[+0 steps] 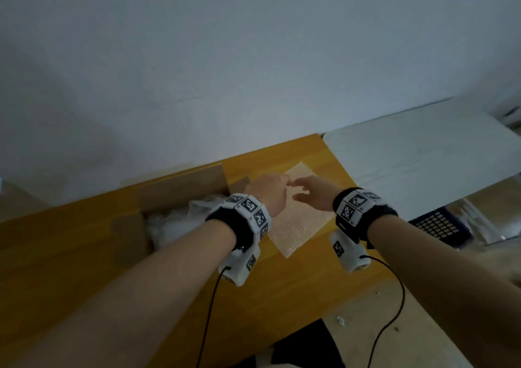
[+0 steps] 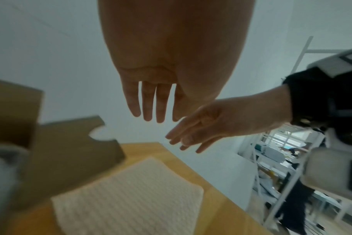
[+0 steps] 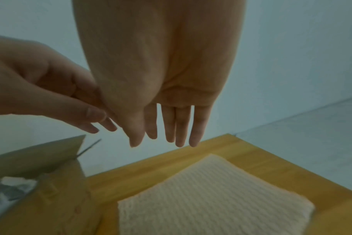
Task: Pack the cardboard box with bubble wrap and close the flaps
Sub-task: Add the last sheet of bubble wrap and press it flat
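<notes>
A flat sheet of bubble wrap lies on the orange wooden table. To its left stands the open cardboard box with crumpled white wrap inside and its flaps up. Both hands hover above the sheet, close together and apart from it. My left hand has straight fingers and holds nothing. My right hand is also spread, fingers straight, empty.
A white table adjoins on the right. Below it sits a dark blue crate. A white wall runs behind the table. White shelving shows in the left wrist view. Cables hang from both wrist cameras.
</notes>
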Tool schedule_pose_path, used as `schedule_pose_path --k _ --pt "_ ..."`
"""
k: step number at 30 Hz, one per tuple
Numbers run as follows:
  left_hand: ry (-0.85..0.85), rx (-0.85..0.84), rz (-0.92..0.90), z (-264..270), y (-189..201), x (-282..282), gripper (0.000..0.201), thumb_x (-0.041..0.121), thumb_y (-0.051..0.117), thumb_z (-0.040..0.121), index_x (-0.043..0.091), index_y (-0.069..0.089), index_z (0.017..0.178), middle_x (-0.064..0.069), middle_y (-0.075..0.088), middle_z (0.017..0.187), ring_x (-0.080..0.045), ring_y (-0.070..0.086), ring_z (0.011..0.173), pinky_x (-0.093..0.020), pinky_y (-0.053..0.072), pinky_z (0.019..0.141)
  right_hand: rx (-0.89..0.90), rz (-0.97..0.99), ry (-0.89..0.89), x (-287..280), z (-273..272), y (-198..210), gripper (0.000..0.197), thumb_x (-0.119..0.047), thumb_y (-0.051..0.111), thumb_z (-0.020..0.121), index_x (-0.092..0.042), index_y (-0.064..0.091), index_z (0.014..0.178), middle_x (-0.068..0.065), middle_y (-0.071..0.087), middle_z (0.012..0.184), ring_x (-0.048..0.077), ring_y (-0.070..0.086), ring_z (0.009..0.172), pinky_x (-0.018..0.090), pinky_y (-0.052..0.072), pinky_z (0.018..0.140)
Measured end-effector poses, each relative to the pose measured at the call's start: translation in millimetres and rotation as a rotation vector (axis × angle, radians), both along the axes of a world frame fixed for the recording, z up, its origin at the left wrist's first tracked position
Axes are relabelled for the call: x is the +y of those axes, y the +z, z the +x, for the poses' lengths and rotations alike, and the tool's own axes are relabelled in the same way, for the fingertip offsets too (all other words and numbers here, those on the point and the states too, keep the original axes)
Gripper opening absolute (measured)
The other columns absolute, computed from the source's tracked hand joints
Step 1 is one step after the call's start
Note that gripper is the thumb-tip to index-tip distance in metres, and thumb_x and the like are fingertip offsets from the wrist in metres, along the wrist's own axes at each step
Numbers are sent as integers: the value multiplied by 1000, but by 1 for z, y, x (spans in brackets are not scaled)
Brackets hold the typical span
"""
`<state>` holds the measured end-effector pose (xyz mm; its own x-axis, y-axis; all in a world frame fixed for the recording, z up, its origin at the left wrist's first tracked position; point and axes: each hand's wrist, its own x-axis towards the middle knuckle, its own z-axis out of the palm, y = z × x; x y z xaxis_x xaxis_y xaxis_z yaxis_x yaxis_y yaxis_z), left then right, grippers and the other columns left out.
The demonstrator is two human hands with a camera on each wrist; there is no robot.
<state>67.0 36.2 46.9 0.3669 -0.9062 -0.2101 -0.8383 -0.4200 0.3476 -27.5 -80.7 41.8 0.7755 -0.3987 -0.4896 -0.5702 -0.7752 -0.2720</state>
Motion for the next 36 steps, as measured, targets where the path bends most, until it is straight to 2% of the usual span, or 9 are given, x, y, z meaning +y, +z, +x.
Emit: schedule_pose_path --k 4,8,12,18,22,25,28,31,36 --pt "-12 30 65 -30 -33 -31 38 13 41 98 19 44 135 -3 47 137 -24 48 123 -40 48 94 20 23 -24 -28 -24 -31 47 -30 44 99 -17 38 143 4 41 149 23 42 134 37 35 110" --pt "2 100 248 -38 -71 -51 41 11 39 98 19 38 139 -4 42 140 -26 46 124 -43 47 95 29 10 -32 -48 -39 -64 49 -28 43 99 -18 33 146 2 30 155 20 31 142 35 27 115" --pt "51 106 330 -36 -105 -63 44 10 39 98 20 33 141 -5 37 142 -27 40 127 -44 43 101 35 9 -47 -68 -46 -93 52 -19 46 98 -21 29 148 1 19 159 23 26 144 39 30 115" --pt "231 72 450 -35 -141 -70 59 14 42 97 24 14 148 -9 3 158 -31 17 143 -46 34 110 -36 -65 -3 -87 -40 -125 56 -13 45 96 -19 23 147 5 14 159 24 24 144 41 30 114" --pt "253 13 438 -37 -157 -63 53 17 51 94 22 28 141 -11 18 154 -30 25 138 -44 38 106 -25 -39 24 -90 -34 -138 56 -16 48 94 -17 25 146 6 17 158 26 27 142 43 30 112" --pt "231 -56 383 -39 -157 -62 41 19 52 94 20 38 132 -8 35 138 -27 38 123 -38 45 97 -97 -83 14 -89 -34 -144 48 -8 48 91 -14 39 138 9 33 149 28 38 132 41 37 109" --pt "206 -77 350 -43 -155 -59 37 7 51 93 20 41 126 -6 41 128 -24 45 112 -32 47 89 -164 -134 -2 -86 -36 -146 40 -10 55 89 -15 50 127 5 50 131 23 49 119 33 42 101" --pt "180 -37 310 -47 -148 -57 38 -1 50 91 18 46 123 -5 48 125 -22 50 107 -28 43 87 -154 -142 -1 -84 -40 -141 26 -12 51 92 -15 57 117 2 59 116 20 56 106 28 44 91" --pt "183 0 222 -48 -113 -69 40 -6 45 90 18 44 122 -3 53 119 -23 55 104 -31 46 76 -194 -183 -58 -91 -46 -106 21 -19 51 94 -13 59 112 4 62 110 24 58 102 31 44 82"
